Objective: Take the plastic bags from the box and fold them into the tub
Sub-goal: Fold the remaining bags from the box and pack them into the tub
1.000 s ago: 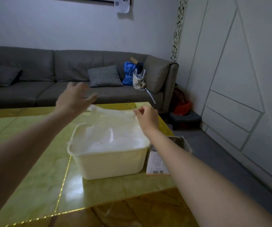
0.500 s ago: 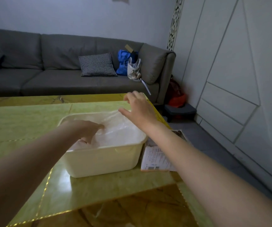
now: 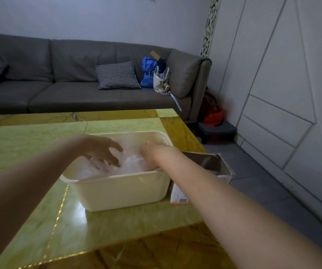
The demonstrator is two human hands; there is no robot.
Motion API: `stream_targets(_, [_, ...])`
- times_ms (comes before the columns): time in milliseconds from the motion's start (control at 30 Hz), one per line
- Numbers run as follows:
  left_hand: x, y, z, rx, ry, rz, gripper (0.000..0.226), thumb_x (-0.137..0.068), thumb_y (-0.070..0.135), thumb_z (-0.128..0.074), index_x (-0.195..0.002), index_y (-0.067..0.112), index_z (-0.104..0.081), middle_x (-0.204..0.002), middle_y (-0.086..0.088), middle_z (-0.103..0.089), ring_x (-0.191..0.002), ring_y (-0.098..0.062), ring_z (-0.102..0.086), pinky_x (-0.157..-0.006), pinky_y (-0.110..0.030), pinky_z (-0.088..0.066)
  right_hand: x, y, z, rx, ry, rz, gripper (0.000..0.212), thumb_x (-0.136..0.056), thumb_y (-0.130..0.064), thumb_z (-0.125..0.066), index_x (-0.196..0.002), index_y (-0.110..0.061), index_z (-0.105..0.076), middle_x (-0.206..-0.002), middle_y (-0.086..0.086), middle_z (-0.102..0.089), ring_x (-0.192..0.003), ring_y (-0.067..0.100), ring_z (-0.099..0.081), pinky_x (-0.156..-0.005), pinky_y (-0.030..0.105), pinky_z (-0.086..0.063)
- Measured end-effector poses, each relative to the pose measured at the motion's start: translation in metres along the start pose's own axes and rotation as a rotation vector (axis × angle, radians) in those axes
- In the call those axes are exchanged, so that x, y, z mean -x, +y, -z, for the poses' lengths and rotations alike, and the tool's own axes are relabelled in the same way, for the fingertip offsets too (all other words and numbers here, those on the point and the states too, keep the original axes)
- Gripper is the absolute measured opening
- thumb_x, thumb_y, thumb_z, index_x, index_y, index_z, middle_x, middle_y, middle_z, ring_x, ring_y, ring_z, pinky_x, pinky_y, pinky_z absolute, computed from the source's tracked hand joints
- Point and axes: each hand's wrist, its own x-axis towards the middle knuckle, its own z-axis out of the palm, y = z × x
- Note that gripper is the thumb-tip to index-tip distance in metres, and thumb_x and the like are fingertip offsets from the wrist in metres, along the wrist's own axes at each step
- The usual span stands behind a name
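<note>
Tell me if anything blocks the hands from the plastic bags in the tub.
Nothing visible does. The left hand and right hand are both inside the open tub, resting directly on the plastic bags. The cardboard box stands outside the tub, at its right.

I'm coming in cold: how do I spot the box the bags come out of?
Find the green and yellow table and the cream tub on it. The cardboard box sits right beside the tub, at the table's right edge. It is brown, open-topped, with a white label on its side, unlike the smooth plastic tub.
</note>
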Motion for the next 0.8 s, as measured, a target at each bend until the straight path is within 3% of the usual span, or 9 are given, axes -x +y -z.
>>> stream_targets(100, [0.011, 0.008, 0.011, 0.103, 0.176, -0.040, 0.039, -0.089, 0.023, -0.060, -0.127, 0.018, -0.053, -0.085, -0.001, -0.068, -0.075, -0.016, -0.068, -0.065, -0.025, -0.056, 0.004, 0.001, 0.001, -0.020, 0.023, 0.011, 0.046, -0.091, -0.021, -0.060, -0.132, -0.003, -0.047, -0.134, 0.014, -0.046, -0.110, 0.028, -0.055, -0.078, 0.031, -0.045])
stream_targets(200, [0.025, 0.025, 0.017, -0.045, 0.514, -0.148, 0.022, -0.091, 0.025, -0.056, -0.108, 0.014, -0.064, -0.065, 0.004, -0.063, -0.052, -0.006, -0.059, -0.044, -0.018, -0.043, 0.016, 0.006, 0.010, -0.133, 0.087, 0.017, 0.050, -0.085, -0.029, -0.068, -0.126, -0.005, -0.050, -0.125, 0.010, -0.054, -0.104, 0.027, -0.057, -0.081, 0.033, -0.049])
stream_targets(300, [0.034, 0.053, 0.012, -0.130, 0.642, -0.273, 0.019, -0.090, 0.026, -0.057, -0.103, 0.016, -0.066, -0.063, 0.008, -0.060, -0.053, -0.005, -0.056, -0.054, -0.021, -0.045, 0.036, 0.018, 0.026, -0.234, 0.287, -0.011, 0.031, -0.092, -0.023, -0.057, -0.119, -0.007, -0.056, -0.119, 0.011, -0.057, -0.103, 0.028, -0.057, -0.082, 0.034, -0.049])
stream_targets(367, [0.038, 0.076, 0.003, -0.173, 0.679, -0.350, 0.023, -0.089, 0.026, -0.059, -0.109, 0.016, -0.065, -0.077, 0.002, -0.065, -0.067, -0.012, -0.060, -0.068, -0.027, -0.051, 0.050, 0.035, 0.034, -0.256, 0.388, -0.065, 0.015, -0.092, -0.011, -0.051, -0.100, -0.005, -0.062, -0.105, 0.013, -0.060, -0.096, 0.031, -0.059, -0.075, 0.032, -0.047])
stream_targets(467, [0.039, 0.109, -0.016, -0.228, 0.779, -0.474, 0.024, -0.091, 0.026, -0.055, -0.112, 0.020, -0.064, -0.101, -0.003, -0.068, -0.089, -0.020, -0.063, -0.081, -0.034, -0.052, 0.074, 0.069, 0.030, -0.282, 0.258, -0.182, 0.013, -0.088, -0.001, -0.050, -0.076, -0.002, -0.055, -0.072, 0.011, -0.056, -0.068, 0.025, -0.058, -0.063, 0.032, -0.051])
stream_targets(533, [0.037, 0.129, -0.032, -0.279, 0.704, -0.577, 0.023, -0.091, 0.025, -0.053, -0.111, 0.021, -0.065, -0.103, -0.002, -0.068, -0.093, -0.019, -0.063, -0.083, -0.031, -0.051, 0.087, 0.089, 0.016, -0.332, 0.024, -0.279, 0.016, -0.088, -0.004, -0.056, -0.073, -0.002, -0.055, -0.065, 0.009, -0.058, -0.052, 0.019, -0.055, -0.056, 0.029, -0.050])
stream_targets(600, [0.031, 0.150, -0.053, -0.377, 0.520, -0.639, 0.025, -0.090, 0.026, -0.054, -0.112, 0.021, -0.065, -0.105, -0.003, -0.067, -0.096, -0.019, -0.061, -0.083, -0.029, -0.048, 0.095, 0.102, -0.001, -0.290, -0.153, -0.309, 0.012, -0.089, -0.012, -0.058, -0.080, -0.004, -0.057, -0.071, 0.007, -0.059, -0.059, 0.020, -0.054, -0.062, 0.031, -0.048])
stream_targets(700, [0.024, 0.166, -0.073, -0.565, 0.254, -0.594, 0.029, -0.091, 0.024, -0.052, -0.117, 0.019, -0.063, -0.112, -0.004, -0.065, -0.101, -0.022, -0.060, -0.087, -0.030, -0.048, 0.096, 0.104, -0.017, -0.269, -0.144, -0.229, 0.020, -0.091, -0.017, -0.054, -0.102, -0.003, -0.062, -0.080, 0.006, -0.054, -0.068, 0.023, -0.048, -0.062, 0.031, -0.038])
stream_targets(800, [0.018, 0.168, -0.076, -0.613, 0.211, -0.539, 0.030, -0.091, 0.023, -0.052, -0.119, 0.016, -0.061, -0.115, -0.004, -0.064, -0.104, -0.022, -0.060, -0.090, -0.030, -0.047, 0.096, 0.105, -0.019, -0.429, -0.040, -0.210, 0.012, -0.084, -0.012, -0.064, -0.092, -0.004, -0.066, -0.076, 0.008, -0.058, -0.063, 0.021, -0.053, -0.056, 0.028, -0.040])
